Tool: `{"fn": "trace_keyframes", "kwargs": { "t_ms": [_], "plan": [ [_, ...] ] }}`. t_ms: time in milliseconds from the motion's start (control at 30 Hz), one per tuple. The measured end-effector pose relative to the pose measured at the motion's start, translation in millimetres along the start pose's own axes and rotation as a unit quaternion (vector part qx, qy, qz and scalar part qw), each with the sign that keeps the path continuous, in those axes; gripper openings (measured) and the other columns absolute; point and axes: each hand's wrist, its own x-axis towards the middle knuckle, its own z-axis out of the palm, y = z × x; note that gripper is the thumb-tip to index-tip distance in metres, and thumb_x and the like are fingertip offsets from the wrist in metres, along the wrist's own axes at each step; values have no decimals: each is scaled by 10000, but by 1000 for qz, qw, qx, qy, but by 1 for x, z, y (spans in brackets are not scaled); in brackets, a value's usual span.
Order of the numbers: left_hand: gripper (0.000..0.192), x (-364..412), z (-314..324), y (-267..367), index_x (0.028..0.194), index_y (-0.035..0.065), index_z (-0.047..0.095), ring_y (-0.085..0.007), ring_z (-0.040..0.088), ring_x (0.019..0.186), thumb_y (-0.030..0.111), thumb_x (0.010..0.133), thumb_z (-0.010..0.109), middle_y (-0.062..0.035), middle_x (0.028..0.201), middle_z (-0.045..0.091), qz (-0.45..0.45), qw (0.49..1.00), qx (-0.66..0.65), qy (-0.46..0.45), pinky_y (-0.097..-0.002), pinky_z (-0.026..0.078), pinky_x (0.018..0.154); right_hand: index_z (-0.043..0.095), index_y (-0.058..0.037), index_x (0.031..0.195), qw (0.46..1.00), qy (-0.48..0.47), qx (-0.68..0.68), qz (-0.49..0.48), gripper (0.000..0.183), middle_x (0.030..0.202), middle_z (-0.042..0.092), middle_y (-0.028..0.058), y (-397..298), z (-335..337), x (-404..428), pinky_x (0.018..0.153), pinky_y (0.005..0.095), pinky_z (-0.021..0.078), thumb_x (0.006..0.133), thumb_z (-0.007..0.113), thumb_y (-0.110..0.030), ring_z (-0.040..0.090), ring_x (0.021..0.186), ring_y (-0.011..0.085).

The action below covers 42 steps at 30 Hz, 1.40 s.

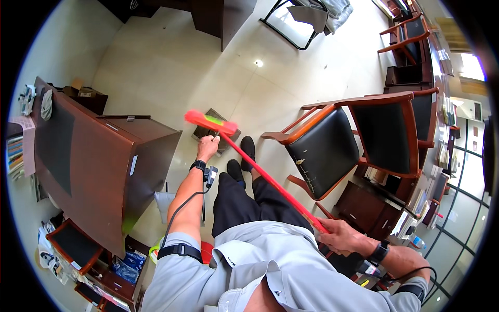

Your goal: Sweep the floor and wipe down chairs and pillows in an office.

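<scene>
A broom with a red handle [269, 177] slants across the view from upper left to lower right. Its head [211, 121] has pinkish-red bristles and a green patch, and lies over a dark, worn dustpan [198, 132] near my feet. My right hand [338, 236] grips the lower-right end of the handle. Close to the broom head, my left hand [207, 148] is closed on something thin and metallic, apparently the dustpan's handle; most of it is hidden by my fingers and the broom.
A wooden chair with a cracked black seat [323, 152] stands to the right. On the left is a large brown desk [97, 156]. A folding chair with grey cloth [304, 46] is ahead. A red container [206, 251] sits beside my left side. Pale floor tiles [249, 89] lie ahead.
</scene>
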Motion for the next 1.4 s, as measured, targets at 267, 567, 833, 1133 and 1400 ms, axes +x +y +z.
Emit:
{"fn": "trace_keyframes", "kwargs": {
  "t_ms": [267,567,833,1133,1400],
  "plan": [
    [424,-25,-12,-18,760,-19,650,-432,629,789,381,883,582,-267,797,634,-16,1000,-9,12,-478,487,708,412,-121,1444,996,82,-16,-32,519,605,453,-38,-30,-17,-24,400,247,391,942,542,-101,452,455,70],
    [436,-38,-5,-33,789,-8,658,-431,635,843,404,893,560,-266,849,647,-61,997,-26,41,-484,495,757,399,-113,1423,986,126,-92,-53,556,628,460,-17,-11,7,47,416,268,399,882,520,-75,490,488,96],
    [440,-43,-11,-39,749,-8,668,-406,648,782,409,856,575,-240,795,659,-105,990,-84,47,-472,494,720,475,-104,1417,999,11,37,-17,538,611,472,-27,-17,-9,-13,424,227,378,894,596,-81,458,468,67],
    [479,-123,-1,-13,640,-10,630,-345,600,588,432,825,640,-216,622,594,-108,979,-147,86,-458,453,588,491,-75,1320,966,105,-173,-161,450,597,471,-21,-85,-53,27,391,242,380,874,540,-45,465,442,72],
    [508,-177,6,17,683,-29,612,-295,549,562,448,855,631,-212,615,568,-177,962,-167,127,-428,427,573,470,-41,1216,931,125,-305,-158,362,578,494,27,-185,-121,66,351,280,400,872,572,-95,502,417,121]
  ]
}}
